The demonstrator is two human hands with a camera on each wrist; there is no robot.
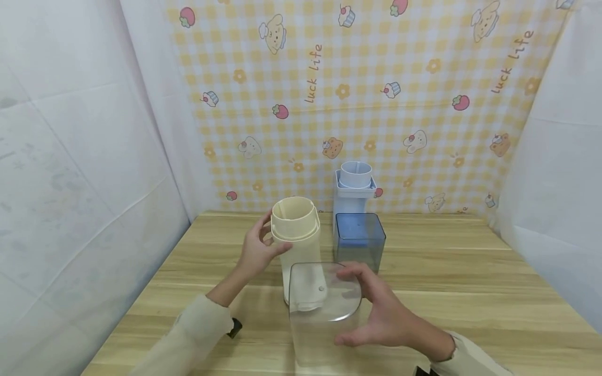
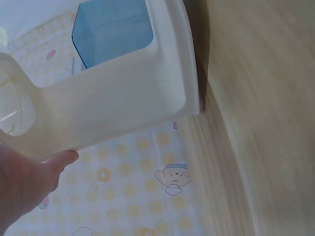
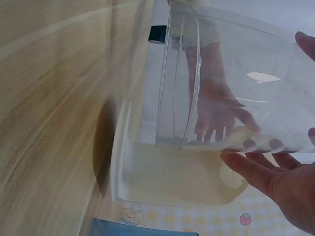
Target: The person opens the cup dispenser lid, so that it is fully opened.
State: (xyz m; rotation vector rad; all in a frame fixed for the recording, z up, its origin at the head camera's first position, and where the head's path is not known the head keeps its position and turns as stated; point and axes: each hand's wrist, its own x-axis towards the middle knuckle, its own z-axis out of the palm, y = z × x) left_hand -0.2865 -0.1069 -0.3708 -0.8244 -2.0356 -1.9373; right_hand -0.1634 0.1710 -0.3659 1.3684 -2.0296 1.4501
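In the head view a cream-coloured dispenser-like body [image 1: 301, 253] with a round open collar on top stands on the table. My left hand [image 1: 256, 248] grips it just below the collar, thumb in front and fingers round the far side. Nearer to me, a clear plastic container [image 1: 310, 337] is held by my right hand [image 1: 383, 313], thumb low and fingers at its upper edge; its flat face points upward. Through its wall the foot of the cream body shows. The right wrist view has the clear container [image 3: 266, 64] in front of the cream body [image 3: 172, 179].
Behind, to the right, stands a similar light-blue body [image 1: 356, 203] with a round collar. A dark-tinted, see-through blue box [image 1: 359, 250] sits in front of it. A checked cloth [image 1: 343, 120] hangs at the wooden table's [image 1: 447, 271] back edge, white sheets at both sides.
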